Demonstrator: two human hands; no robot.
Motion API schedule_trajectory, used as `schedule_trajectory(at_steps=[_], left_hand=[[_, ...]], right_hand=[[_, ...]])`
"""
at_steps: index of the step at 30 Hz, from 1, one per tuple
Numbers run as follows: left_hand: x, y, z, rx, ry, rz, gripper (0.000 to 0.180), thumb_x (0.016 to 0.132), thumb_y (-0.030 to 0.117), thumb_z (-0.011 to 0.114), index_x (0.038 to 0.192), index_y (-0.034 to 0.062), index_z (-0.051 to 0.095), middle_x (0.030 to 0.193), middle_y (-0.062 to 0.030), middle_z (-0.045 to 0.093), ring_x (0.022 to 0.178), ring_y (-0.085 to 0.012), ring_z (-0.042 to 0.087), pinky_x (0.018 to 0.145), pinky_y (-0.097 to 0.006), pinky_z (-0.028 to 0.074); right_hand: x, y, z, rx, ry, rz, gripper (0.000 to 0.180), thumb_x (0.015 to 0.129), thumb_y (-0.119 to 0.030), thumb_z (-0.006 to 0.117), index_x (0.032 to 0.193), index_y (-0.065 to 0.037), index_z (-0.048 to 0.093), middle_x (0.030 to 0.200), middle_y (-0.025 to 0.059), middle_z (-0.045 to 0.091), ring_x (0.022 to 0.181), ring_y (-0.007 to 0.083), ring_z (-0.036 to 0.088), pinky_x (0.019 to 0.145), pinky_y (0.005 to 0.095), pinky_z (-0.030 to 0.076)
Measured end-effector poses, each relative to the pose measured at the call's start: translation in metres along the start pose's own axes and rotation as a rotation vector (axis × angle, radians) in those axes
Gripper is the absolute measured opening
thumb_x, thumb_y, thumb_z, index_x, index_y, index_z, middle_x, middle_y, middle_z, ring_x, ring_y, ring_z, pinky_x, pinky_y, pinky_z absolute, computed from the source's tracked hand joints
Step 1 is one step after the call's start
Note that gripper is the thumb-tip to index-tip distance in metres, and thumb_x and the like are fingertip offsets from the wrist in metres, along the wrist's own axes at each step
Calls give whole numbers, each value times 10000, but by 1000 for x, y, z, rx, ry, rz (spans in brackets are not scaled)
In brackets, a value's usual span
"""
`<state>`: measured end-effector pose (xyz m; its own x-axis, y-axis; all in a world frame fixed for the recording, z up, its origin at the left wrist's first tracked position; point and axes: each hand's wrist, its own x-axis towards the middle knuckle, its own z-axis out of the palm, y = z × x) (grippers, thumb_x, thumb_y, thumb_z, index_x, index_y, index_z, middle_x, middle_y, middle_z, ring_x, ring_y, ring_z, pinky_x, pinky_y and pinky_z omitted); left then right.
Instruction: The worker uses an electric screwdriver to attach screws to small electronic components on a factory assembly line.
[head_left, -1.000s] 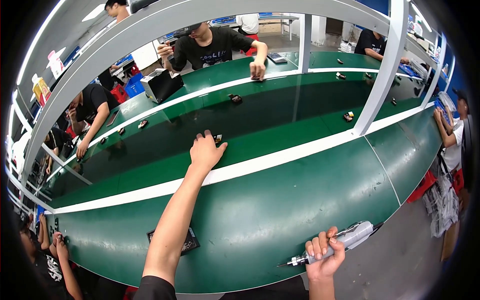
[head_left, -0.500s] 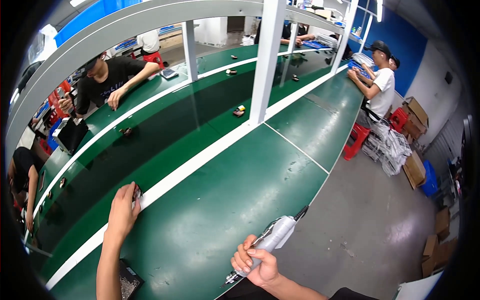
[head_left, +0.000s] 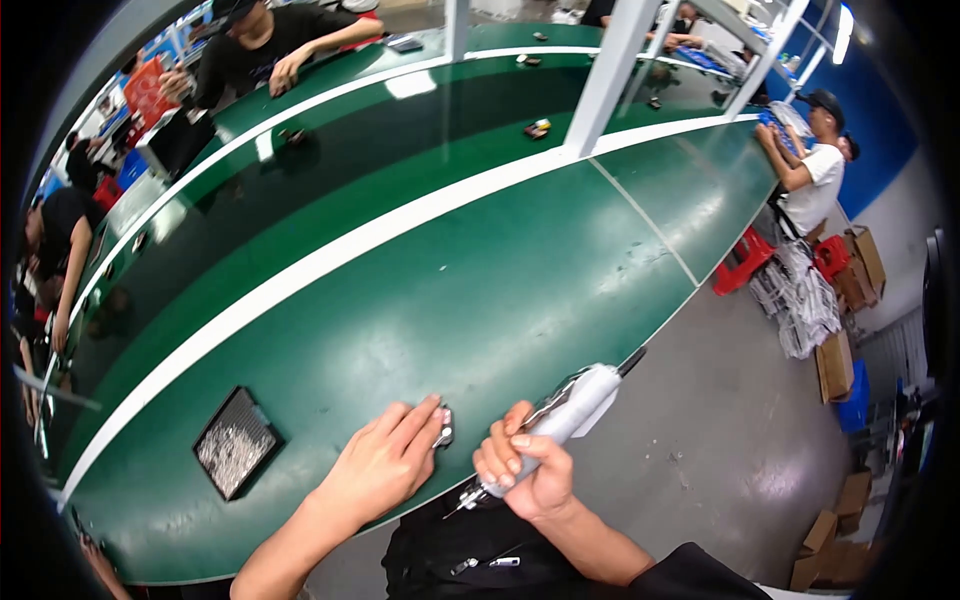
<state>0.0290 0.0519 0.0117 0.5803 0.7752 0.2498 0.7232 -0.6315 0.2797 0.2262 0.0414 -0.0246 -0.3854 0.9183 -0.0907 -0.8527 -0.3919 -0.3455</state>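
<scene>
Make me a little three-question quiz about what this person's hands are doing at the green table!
1. True or false: the right hand grips a pale electric screwdriver.
2. What does the left hand press on the green table? A) a red book B) a small metal part C) a cardboard box
3. Fill in: left of the hands lies a dark square ____ full of tiny pale pieces.

Key: 1 true; 2 B; 3 tray
</scene>
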Motion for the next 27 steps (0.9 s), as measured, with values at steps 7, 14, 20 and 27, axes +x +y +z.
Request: schedule_trajectory(at_steps=[7,14,20,27], left_hand=[[-2,7,8,-127,43,-193,320,684,1,703,990,-40,618,1074,-129,639,870,-264,596,751,-358,538],[-9,17,21,-10,109,-113,346,651,-8,689,985,-58,616,1051,-158,637,849,-253,610,632,-335,552],[-13,22,27,67,186,2,360,646,-12,659,995,-80,605,1035,-184,622,795,-249,613,591,-319,550],[-11,24,26,123,181,60,322,650,29,637,929,-130,623,963,-230,623,778,-232,590,661,-286,550]], right_hand=[[-10,15,9,-96,82,50,65,861,-85,505,924,-69,495,602,33,433,518,154,452,585,315,404],[-23,36,6,-128,133,98,106,873,-92,521,968,-58,486,633,45,449,566,171,488,615,337,418],[-25,39,9,-143,207,116,122,872,-48,517,988,-45,480,665,47,446,594,164,476,597,319,415],[-27,38,2,-132,203,130,109,864,-26,504,968,-37,474,672,35,439,585,135,447,555,282,406]])
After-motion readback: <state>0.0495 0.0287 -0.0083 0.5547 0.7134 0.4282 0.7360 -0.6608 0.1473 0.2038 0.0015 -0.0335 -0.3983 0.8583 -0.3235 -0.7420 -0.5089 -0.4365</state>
